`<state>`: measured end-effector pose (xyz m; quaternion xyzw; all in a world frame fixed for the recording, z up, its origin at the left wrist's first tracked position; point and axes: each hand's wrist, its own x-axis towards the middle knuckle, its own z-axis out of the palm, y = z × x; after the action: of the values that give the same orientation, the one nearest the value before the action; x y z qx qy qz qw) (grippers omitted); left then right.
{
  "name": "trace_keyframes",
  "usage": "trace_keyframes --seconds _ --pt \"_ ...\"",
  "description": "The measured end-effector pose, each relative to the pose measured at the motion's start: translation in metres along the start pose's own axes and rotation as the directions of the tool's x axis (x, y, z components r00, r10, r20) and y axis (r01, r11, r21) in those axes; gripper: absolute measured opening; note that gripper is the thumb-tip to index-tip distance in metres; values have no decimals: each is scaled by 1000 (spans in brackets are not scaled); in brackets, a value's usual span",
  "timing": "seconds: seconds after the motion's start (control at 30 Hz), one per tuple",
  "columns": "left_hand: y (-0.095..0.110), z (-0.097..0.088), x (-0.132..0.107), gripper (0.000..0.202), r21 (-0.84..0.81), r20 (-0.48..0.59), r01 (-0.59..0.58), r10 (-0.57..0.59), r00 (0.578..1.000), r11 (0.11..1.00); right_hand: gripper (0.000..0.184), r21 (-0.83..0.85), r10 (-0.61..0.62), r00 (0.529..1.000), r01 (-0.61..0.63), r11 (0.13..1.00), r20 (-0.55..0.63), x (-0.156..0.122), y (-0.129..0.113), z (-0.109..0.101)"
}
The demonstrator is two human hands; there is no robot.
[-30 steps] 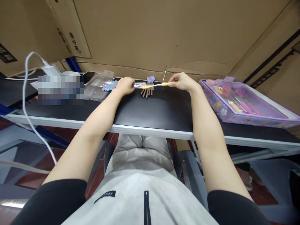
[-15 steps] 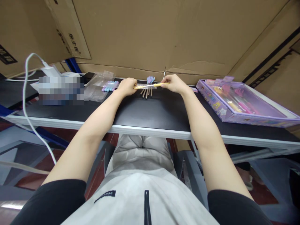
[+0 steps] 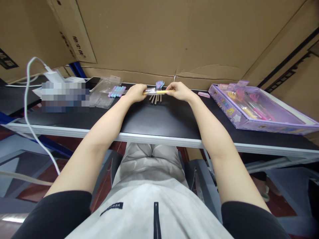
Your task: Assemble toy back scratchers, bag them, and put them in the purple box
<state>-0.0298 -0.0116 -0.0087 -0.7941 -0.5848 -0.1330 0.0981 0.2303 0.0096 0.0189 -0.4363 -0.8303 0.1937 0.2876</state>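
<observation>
Yellow handle (image 3: 162,92); lilac and blue claws (image 3: 159,84); purple patterned box (image 3: 230,114); black tabletop (image 3: 159,121).

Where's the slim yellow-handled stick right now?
In the head view, the stick is near the upper centre, held between the left hand and the right hand, crossing in front of the metal rods with purple and blue claw-shaped heads.

Black sleeves (image 3: 56,212), pale grey trousers (image 3: 149,157)

Free tabletop (image 3: 159,121) bodyward of left hand (image 3: 136,93) and right hand (image 3: 180,91)
Cardboard (image 3: 139,39) stands beyond them, rods (image 3: 156,99) between, a purple box (image 3: 230,114) rightward.
</observation>
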Motion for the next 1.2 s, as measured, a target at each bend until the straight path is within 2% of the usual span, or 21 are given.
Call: trace_keyframes --seconds 0.3,0.5,0.7,1.07,1.2 --pt "5 5 2 24 -27 -67 -77 75 995 997 22 14 -33 999 33 999 -37 -3 -25 21" --pt "2 3 2 25 -18 -64 -52 51 997 998 24 42 -10 999 12 999 -53 -1 -15 12" --pt "-4 2 1 25 -12 -66 -27 26 997 1000 30 116 74 997 -74 990 3 -3 -9 0" --pt "11 -1 1 27 -16 -82 -126 124 989 992 55 135 32 999 -33 990 11 -6 -28 16" --pt "19 -5 -1 27 -7 -62 -150 149 987 989 56 88 42 999 -40 995 -12 -8 -33 18"
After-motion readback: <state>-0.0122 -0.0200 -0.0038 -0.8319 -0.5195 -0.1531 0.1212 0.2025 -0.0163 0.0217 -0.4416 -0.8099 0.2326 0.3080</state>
